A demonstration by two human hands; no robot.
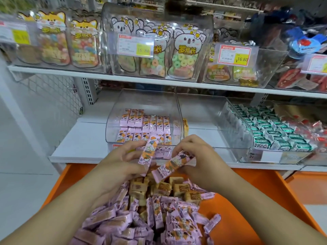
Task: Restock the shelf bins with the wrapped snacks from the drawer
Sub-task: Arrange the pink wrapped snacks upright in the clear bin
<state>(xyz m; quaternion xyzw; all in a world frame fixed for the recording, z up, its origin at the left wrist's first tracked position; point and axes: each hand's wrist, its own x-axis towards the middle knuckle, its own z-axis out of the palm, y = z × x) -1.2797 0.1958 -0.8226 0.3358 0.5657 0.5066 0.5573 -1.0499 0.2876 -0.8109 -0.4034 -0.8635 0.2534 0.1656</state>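
Note:
An orange drawer [247, 218] stands pulled out below me, heaped with pink wrapped snack bars [159, 214]. My left hand [120, 160] pinches one pink bar [148, 152], held upright over the drawer's far end. Just right of it, my right hand [198, 160] grips a second pink bar [169, 167], tilted with its lower end to the left. Directly behind both hands, a clear shelf bin [141, 103] holds neat rows of the same pink bars [146, 124]. The clear bin [203, 110] to its right looks nearly bare.
The white lower shelf [79, 140] runs in front of the drawer. Further right, a bin of green-and-white wrapped sweets [276, 135] and red-wrapped ones [316, 128]. The upper shelf [141, 80] carries clear bins of bagged gummy candy with price tags.

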